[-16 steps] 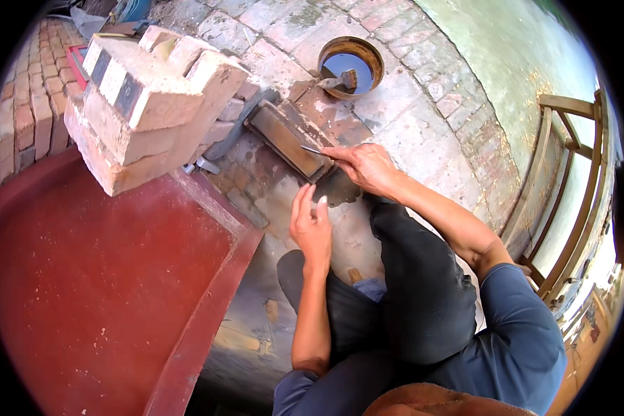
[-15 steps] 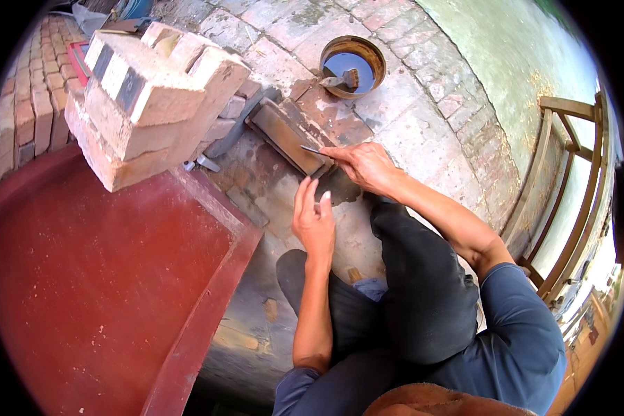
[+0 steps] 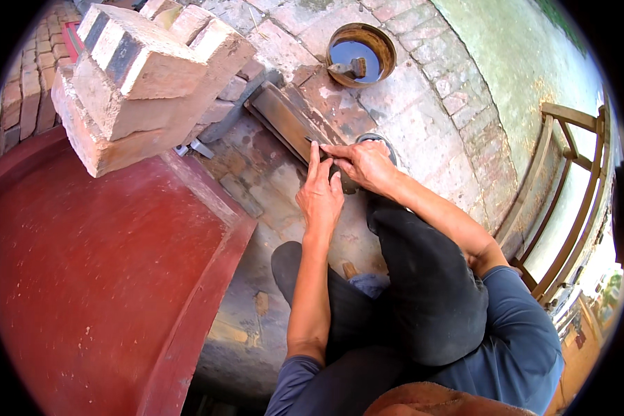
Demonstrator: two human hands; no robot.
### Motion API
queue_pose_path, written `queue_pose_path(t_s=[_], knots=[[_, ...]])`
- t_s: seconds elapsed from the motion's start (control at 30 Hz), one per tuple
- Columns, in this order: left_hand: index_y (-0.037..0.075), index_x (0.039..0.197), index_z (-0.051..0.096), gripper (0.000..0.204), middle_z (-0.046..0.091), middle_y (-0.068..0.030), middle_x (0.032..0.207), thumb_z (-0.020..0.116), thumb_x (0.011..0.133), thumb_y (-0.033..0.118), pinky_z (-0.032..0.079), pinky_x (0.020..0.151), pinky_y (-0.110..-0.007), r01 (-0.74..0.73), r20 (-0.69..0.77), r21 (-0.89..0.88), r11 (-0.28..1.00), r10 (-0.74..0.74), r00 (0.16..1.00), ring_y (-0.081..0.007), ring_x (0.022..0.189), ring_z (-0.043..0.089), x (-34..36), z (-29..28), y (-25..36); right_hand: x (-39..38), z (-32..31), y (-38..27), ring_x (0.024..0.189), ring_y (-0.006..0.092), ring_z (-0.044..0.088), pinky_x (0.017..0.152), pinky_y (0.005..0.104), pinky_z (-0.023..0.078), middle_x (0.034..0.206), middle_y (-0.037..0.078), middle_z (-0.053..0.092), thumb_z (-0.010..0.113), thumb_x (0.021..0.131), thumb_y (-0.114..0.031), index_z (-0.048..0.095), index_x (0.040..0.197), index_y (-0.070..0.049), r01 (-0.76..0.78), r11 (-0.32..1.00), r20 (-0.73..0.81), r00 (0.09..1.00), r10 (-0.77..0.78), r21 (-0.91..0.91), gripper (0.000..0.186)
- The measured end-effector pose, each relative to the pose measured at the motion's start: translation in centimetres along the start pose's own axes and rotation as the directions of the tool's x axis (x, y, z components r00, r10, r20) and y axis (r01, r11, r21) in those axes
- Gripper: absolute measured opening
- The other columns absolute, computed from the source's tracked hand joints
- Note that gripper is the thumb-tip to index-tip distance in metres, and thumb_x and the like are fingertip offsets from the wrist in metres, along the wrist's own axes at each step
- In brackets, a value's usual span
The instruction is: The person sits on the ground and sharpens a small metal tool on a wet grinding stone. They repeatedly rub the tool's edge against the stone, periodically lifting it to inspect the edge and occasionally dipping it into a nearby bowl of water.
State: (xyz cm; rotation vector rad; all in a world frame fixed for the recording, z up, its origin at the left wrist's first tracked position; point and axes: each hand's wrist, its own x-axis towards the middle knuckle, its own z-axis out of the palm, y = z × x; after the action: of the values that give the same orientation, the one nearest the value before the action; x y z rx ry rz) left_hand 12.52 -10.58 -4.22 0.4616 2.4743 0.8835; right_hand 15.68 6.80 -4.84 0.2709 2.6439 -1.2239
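A long, worn brownish sharpening stone (image 3: 284, 119) lies at a slant on the ground in front of me. My right hand (image 3: 367, 165) grips a thin, dark metal blade (image 3: 308, 139), mostly hidden by the fingers, over the stone's near end. My left hand (image 3: 320, 194) has its fingers stretched forward. Its index fingertip rests at the blade, close beside the right fingers, above the stone. Whether the left thumb touches the tool cannot be made out.
Beyond the stone stands a round rusty pan (image 3: 388, 52) of dark liquid with a brush (image 3: 350, 68) in it. Stacked pale bricks (image 3: 145, 90) rise at the left above a red slab (image 3: 111, 277). A wooden frame (image 3: 558, 201) stands at the right. My knee (image 3: 426, 298) is near the right forearm.
My left hand has moved up and forward, bringing its fingertips from below the stone's near edge onto the blade. My right hand stays on the blade. The view has shifted slightly.
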Motion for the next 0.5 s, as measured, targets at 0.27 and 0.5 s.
queue_pose_path(t_s=[0.27,0.5], knots=[[0.012,0.116,0.071,0.023,0.058,-0.0088,0.163,0.070,0.094,0.006,0.061,0.088,-0.046,-0.087,-0.071,-0.107,0.990,0.080,0.994,-0.0360,0.113,0.076,0.3,-0.3,-1.6,0.0,-1.7,-2.1,0.091,0.0443,0.076,0.082,0.0478,0.059,0.105,0.025,0.078,0.074,0.098,-0.010,0.073,0.141,-0.006,-0.113,0.979,0.097,0.991,0.097,0.167,0.043],[0.018,0.158,0.053,0.066,0.059,-0.0130,0.161,0.060,0.095,0.000,0.060,0.092,-0.046,-0.037,-0.024,-0.096,0.995,0.035,0.999,-0.0413,0.118,0.073,0.9,-0.8,-1.0,0.3,-1.4,-1.9,0.088,0.0452,0.075,0.078,0.0493,0.058,0.103,0.027,0.076,0.071,0.099,-0.013,0.076,0.134,-0.005,-0.146,0.969,0.053,0.989,0.138,0.198,0.037]])
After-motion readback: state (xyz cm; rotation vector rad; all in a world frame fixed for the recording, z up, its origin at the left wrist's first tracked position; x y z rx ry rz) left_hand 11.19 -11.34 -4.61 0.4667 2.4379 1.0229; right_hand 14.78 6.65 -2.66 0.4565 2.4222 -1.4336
